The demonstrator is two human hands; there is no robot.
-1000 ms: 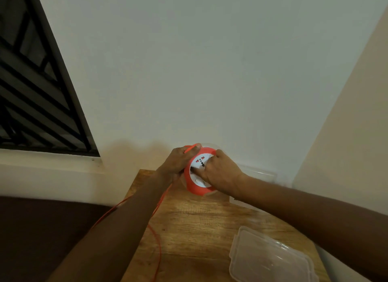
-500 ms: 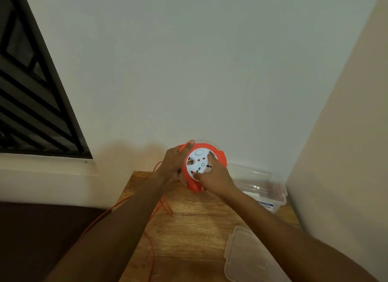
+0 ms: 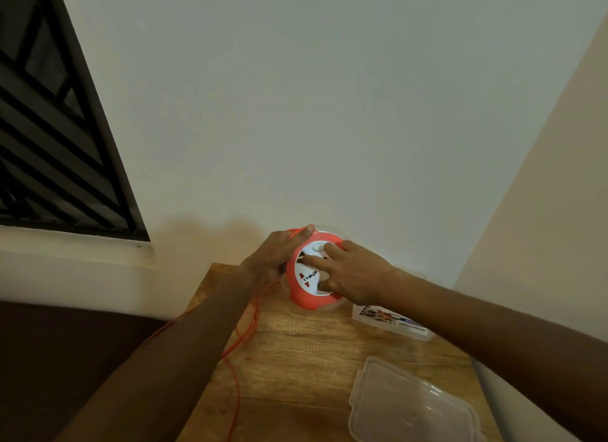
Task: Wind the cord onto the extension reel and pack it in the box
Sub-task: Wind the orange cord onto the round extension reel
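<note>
An orange extension reel (image 3: 304, 301) with a white socket face is held upright above the far end of the wooden table (image 3: 296, 359). My left hand (image 3: 274, 254) grips the reel's left rim and pinches the thin orange cord (image 3: 245, 336) at its top. My right hand (image 3: 353, 270) lies across the white face with two fingers spread on it and the thumb low on the face. The cord hangs from the reel, loops on the table and trails off its left edge. The clear plastic box (image 3: 393, 321) stands behind my right forearm, mostly hidden.
The box's clear lid (image 3: 404, 405) lies flat at the table's near right. White walls close in behind and on the right. A dark barred window (image 3: 56, 138) is at the left, with a dark surface below it.
My right hand has turned on the reel's face, its fingers now spread across it, and the face has rotated. The loose cord on the table has shifted. The view moved slightly.
</note>
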